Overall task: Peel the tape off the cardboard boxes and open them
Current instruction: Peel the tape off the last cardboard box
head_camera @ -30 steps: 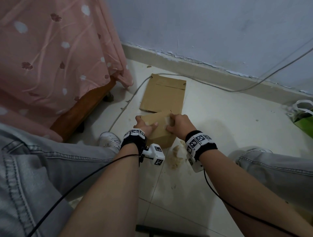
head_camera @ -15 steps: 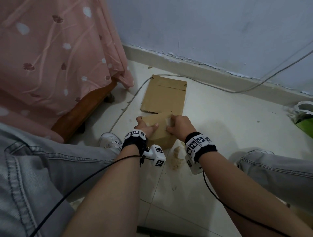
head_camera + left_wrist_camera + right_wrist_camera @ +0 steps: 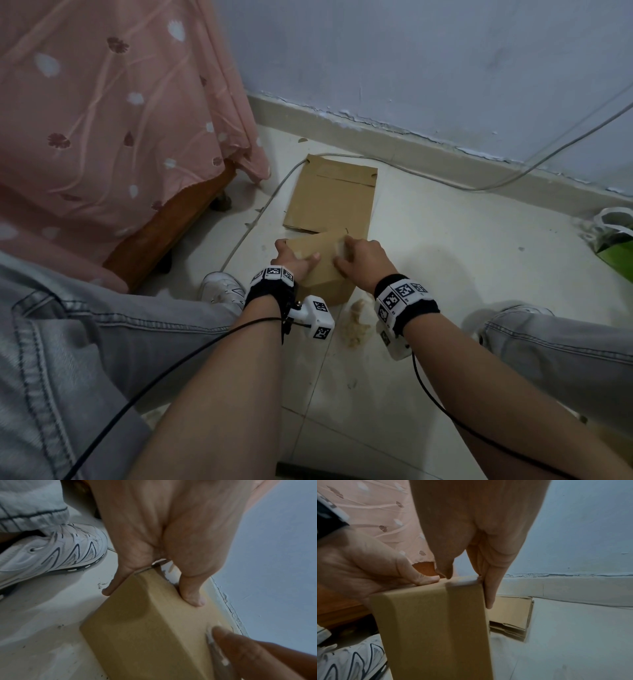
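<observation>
**Both hands on a small cardboard box, floor level**

Far left of the head view: pink flowered bedcover [image 3: 102, 113] hanging over a wooden bed frame [image 3: 171, 226]. Below it, a jeans-clad leg and a white sneaker [image 3: 222, 291] planted on the tiled floor [image 3: 462, 257].

Centre, just left: left hand [image 3: 294, 258] grips the left end of the cardboard box [image 3: 325, 270]. In the left wrist view the thumb [image 3: 191, 593] lies pressed on the top face while another finger runs down the side face; the hand is wrapped around the box's edge.

Centre: the box stands on the floor between the feet, its near end toward the person. A strip of tape [image 3: 462, 583] crosses the top edge, seen in the right wrist view. Behind the box, upper centre, a flattened cardboard box [image 3: 332, 195] lies flat on the floor, touching or just beside the held one.

Centre, just right: right hand [image 3: 364, 258] clasps the right end of the box, fingers curled, the thumb tip at the tape strip and fingers down the far side. Whether the tape is actually pinched, cannot tell.

Below the box: a crumpled wad of peeled tape [image 3: 356, 322] on the floor.

Right: a grey cable [image 3: 513, 178] along the skirting; a green bag [image 3: 616, 250] at the right edge.
</observation>
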The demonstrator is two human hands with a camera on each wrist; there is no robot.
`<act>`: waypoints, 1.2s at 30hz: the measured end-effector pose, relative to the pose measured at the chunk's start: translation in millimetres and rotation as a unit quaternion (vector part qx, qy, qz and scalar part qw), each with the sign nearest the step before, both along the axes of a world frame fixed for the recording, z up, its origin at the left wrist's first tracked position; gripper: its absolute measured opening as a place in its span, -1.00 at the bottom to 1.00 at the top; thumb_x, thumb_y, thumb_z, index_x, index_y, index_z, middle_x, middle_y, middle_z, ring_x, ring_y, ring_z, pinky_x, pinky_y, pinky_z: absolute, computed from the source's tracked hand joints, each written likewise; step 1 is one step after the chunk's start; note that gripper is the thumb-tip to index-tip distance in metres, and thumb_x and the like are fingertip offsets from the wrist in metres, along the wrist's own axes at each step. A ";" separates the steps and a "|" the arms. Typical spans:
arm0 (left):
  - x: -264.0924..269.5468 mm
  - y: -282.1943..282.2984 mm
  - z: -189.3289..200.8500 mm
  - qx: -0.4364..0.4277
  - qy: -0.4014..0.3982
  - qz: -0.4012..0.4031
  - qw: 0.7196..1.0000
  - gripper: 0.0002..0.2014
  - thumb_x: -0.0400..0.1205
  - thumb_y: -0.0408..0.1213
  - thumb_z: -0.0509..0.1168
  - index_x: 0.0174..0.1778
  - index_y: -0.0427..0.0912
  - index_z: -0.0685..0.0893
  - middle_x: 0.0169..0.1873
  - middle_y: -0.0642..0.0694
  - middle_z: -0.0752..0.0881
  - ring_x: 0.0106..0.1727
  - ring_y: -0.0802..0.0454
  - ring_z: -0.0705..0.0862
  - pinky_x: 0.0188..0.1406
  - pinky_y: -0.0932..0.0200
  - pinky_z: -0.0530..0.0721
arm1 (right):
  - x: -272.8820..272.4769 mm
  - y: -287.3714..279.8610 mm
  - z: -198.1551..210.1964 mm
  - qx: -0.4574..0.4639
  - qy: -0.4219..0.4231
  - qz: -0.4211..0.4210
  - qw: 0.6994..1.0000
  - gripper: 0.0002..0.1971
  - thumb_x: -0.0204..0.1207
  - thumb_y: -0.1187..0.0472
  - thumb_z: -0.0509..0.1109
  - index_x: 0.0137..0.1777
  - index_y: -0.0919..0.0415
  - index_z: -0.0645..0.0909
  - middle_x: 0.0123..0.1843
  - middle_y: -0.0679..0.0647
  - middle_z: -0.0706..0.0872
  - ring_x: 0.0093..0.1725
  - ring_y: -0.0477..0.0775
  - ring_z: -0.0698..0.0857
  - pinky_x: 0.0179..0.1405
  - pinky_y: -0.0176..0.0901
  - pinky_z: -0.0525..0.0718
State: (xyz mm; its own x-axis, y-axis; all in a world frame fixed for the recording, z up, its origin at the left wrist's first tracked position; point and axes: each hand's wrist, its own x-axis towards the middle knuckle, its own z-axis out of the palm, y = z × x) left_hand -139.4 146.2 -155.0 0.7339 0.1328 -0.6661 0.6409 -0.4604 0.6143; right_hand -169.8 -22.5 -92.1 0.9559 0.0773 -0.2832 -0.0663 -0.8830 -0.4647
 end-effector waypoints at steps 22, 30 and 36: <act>0.9 0.0 -2.3 0.005 -0.006 -0.006 1.000 -0.07 0.46 0.21 0.45 0.56 0.00 0.03 0.39 -0.26 0.51 0.34 -0.37 0.56 0.36 -0.34 0.55 | -0.7 8.4 4.0 -0.016 -0.004 -0.029 0.999 -0.69 0.58 0.04 0.32 0.11 0.28 0.65 0.02 0.27 0.74 0.07 0.30 0.67 0.09 0.04 0.67; -0.2 -2.4 -0.6 0.005 -0.008 -0.003 1.000 -0.08 0.42 0.22 0.45 0.53 0.02 0.05 0.35 -0.26 0.53 0.29 -0.38 0.58 0.28 -0.38 0.60 | 1.6 15.7 2.9 -0.038 -0.004 -0.055 0.998 -0.74 0.55 0.11 0.34 0.08 0.30 0.65 0.04 0.29 0.73 0.10 0.32 0.66 0.04 -0.01 0.62; -1.2 -1.9 1.4 0.000 -0.001 -0.008 1.000 -0.05 0.34 0.27 0.43 0.51 0.06 0.05 0.36 -0.27 0.51 0.28 -0.41 0.59 0.28 -0.41 0.59 | 0.3 21.1 -0.9 -0.061 -0.023 -0.062 0.996 -0.81 0.58 0.27 0.25 0.07 0.31 0.65 0.01 0.29 0.76 0.07 0.34 0.71 -0.03 -0.02 0.63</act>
